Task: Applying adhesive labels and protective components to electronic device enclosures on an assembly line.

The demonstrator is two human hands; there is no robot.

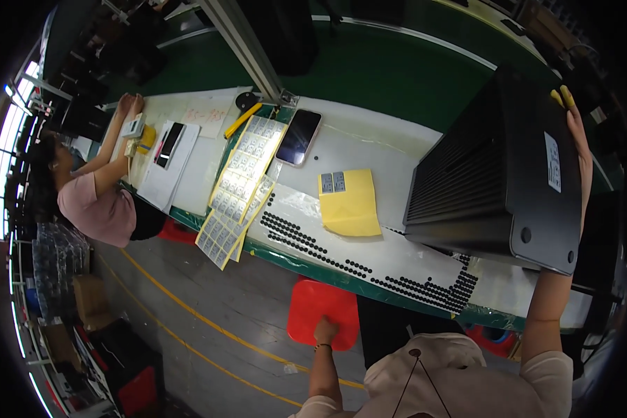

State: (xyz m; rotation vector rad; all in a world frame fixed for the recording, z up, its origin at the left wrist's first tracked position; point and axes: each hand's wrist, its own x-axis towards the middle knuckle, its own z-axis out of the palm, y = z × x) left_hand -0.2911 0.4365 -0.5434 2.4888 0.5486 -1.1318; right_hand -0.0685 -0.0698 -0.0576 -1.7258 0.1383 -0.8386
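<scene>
A black ribbed casing [463, 174] stands tilted on the worktable [393, 143], at right. The right hand [579, 136], wearing yellow finger cots [567, 96], lies along its outer side; whether it clamps, I cannot tell. The left hand [325, 330] touches a red stool [320, 296], its grip unclear. Black round pads [432, 294] and a yellow label sheet [348, 209] lie near the casing.

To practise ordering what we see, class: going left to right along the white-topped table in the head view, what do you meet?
White paper sheets, slim yellow tool, dark-screened rectangular phone, yellow paper sheet with two grey labels, large black ribbed box.
</scene>
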